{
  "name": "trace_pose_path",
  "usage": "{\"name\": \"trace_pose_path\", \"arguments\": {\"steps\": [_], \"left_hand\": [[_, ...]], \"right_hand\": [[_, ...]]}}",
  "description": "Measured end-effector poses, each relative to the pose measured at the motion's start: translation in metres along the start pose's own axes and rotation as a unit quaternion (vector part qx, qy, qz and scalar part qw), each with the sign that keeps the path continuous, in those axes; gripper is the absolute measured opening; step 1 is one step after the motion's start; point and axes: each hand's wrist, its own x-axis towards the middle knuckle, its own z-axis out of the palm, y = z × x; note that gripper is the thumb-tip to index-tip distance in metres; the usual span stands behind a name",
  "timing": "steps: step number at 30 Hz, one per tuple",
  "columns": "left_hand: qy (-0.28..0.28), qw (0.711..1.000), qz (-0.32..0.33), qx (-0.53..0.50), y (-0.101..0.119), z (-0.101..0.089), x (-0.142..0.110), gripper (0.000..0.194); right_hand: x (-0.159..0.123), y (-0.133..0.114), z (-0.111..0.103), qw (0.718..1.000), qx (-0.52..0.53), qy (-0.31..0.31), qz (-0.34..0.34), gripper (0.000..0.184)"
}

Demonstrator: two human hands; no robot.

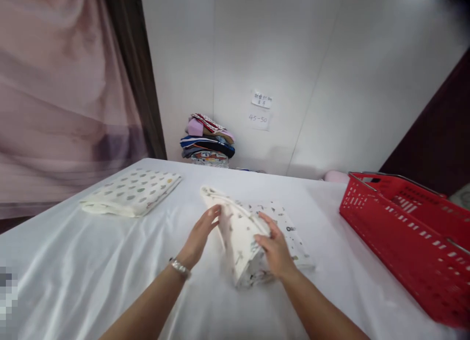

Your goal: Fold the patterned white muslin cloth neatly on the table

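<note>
A white printed cloth lies partly folded in the middle of the white table. My left hand has its fingers stretched out, touching the cloth's raised left edge. My right hand rests on top of the cloth with its fingers curled over a fold, pressing it down. A metal watch band circles my left wrist.
A folded white cloth with coloured dots lies at the far left of the table. A red plastic basket stands at the right. A pile of folded clothes sits against the back wall, below paper notes.
</note>
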Motion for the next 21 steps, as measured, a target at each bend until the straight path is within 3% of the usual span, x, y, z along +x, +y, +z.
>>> {"name": "trace_pose_path", "arguments": {"steps": [3,5,8,13,16,19,21], "left_hand": [[-0.085,0.988,0.041,0.121,-0.002,0.046,0.017,0.052],[-0.122,0.967,0.063,0.213,-0.013,0.068,0.023,0.051],[-0.157,0.933,0.089,0.31,-0.036,0.084,0.027,0.047],[-0.15,0.901,0.121,0.389,-0.051,0.089,0.04,0.04],[-0.149,0.88,0.148,0.426,-0.049,0.095,0.063,0.038],[-0.164,0.837,0.182,0.489,-0.048,0.107,0.096,0.038],[-0.176,0.808,0.178,0.533,-0.049,0.119,0.118,0.041]], "right_hand": [[-0.006,0.002,-0.071,0.994,-0.008,0.113,0.003,0.074],[-0.013,0.01,-0.11,0.98,-0.07,0.166,0.079,0.075],[-0.02,0.02,-0.142,0.96,-0.142,0.157,0.182,0.068],[-0.018,0.007,-0.146,0.958,-0.193,0.073,0.199,0.045],[-0.013,-0.005,-0.142,0.949,-0.221,0.059,0.215,0.055],[-0.008,-0.008,-0.14,0.936,-0.259,0.068,0.227,0.067],[-0.005,-0.005,-0.142,0.932,-0.277,0.066,0.224,0.065]]}}
